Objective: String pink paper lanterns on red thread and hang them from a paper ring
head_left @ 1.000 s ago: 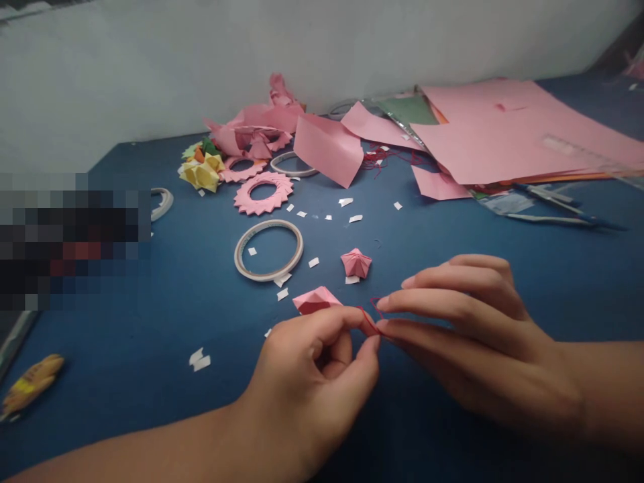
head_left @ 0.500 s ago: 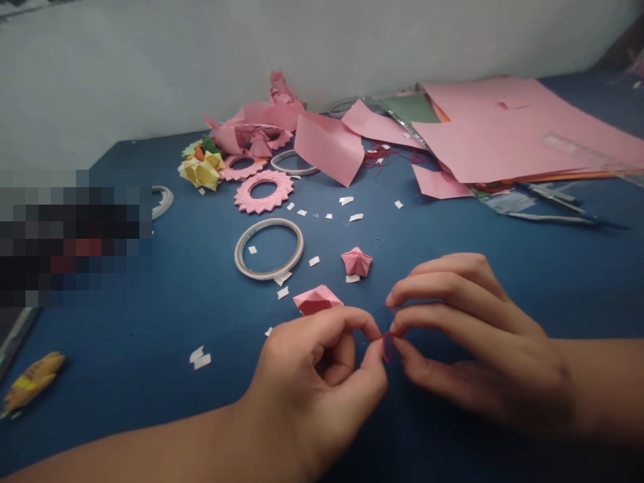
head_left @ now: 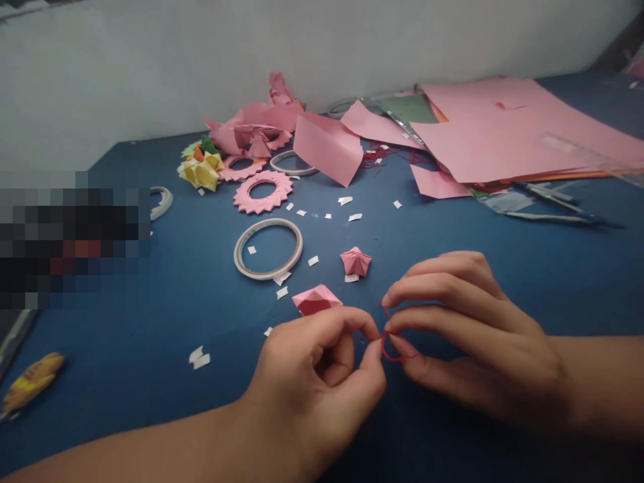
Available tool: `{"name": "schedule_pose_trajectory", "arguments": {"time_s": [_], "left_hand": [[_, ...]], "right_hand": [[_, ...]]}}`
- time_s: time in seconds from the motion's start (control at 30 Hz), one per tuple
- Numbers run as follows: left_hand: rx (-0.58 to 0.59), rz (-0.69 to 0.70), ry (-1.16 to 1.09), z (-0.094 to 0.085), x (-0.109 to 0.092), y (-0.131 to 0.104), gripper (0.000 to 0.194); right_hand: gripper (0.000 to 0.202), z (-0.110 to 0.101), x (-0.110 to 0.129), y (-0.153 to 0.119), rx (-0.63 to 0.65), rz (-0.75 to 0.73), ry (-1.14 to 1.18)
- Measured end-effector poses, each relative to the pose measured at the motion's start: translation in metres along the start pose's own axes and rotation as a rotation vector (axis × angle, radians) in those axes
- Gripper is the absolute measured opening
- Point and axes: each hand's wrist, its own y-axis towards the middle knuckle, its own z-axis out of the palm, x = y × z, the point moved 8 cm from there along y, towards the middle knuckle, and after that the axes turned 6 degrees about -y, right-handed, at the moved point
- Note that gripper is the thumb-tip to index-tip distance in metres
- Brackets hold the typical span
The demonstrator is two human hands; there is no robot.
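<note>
Head view, pls: what do the fingers of the left hand point(head_left: 322, 376) do?

– Thumb and index are pinched together on a red thread point(head_left: 395, 359), w/ the other fingers curled in.

– And the right hand point(head_left: 483, 342)?

– It is just beside, R of the other one. Its thumb and index tips are close together at the thread, and the middle fingertip is near the upper end. If they squeeze it, I cannot tell.

– Thread is where, exactly?

– B/w the two hands. It makes a small loop below the R index tip, and one end goes to the R thumb.

– OK, what lies nearby on the blue table point(head_left: 151, 376)?

– Just behind the left hand, a folded pink piece point(head_left: 318, 299). Farther back, slightly R, a pink star point(head_left: 355, 261); to the L of it, a tape ring point(head_left: 269, 276) lies flat.

– And at the back?

– A pleated pink ring point(head_left: 261, 206), L of the middle, and big pink sheets point(head_left: 503, 147) on the R.
</note>
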Motion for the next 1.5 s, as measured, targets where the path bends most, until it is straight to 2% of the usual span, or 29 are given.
{"name": "schedule_pose_trajectory", "arguments": {"time_s": [0.2,0.4,0.53,0.8,0.97,1.03,1.17,1.5], "left_hand": [[-0.020,-0.006,0.020,-0.003,0.000,0.001,0.005],[0.035,0.021,-0.012,0.001,0.002,0.001,0.009],[0.018,0.035,0.000,-0.001,0.000,-0.001,0.010],[-0.012,-0.035,-0.036,-0.002,0.003,-0.001,0.007],[0.037,-0.061,-0.100,0.004,0.007,0.000,0.010],[0.020,-0.087,-0.126,0.003,0.009,0.001,0.010],[-0.007,-0.152,-0.208,0.002,0.012,0.003,0.008],[-0.023,-0.215,-0.284,0.000,0.013,0.006,0.010]], "right_hand": [[0.007,-0.001,-0.001,0.001,-0.019,0.025,0.014],[0.007,-0.001,-0.001,0.002,-0.021,0.026,0.037],[0.007,0.000,-0.002,0.002,-0.008,0.038,0.044],[0.009,0.000,-0.004,0.002,-0.003,0.071,0.062],[0.007,0.002,-0.003,0.002,0.027,0.049,0.101],[0.005,0.004,-0.004,0.001,0.047,0.058,0.118],[0.013,0.007,-0.006,-0.002,0.081,0.062,0.136],[0.008,0.007,-0.006,0.000,0.067,0.056,0.127]]}}
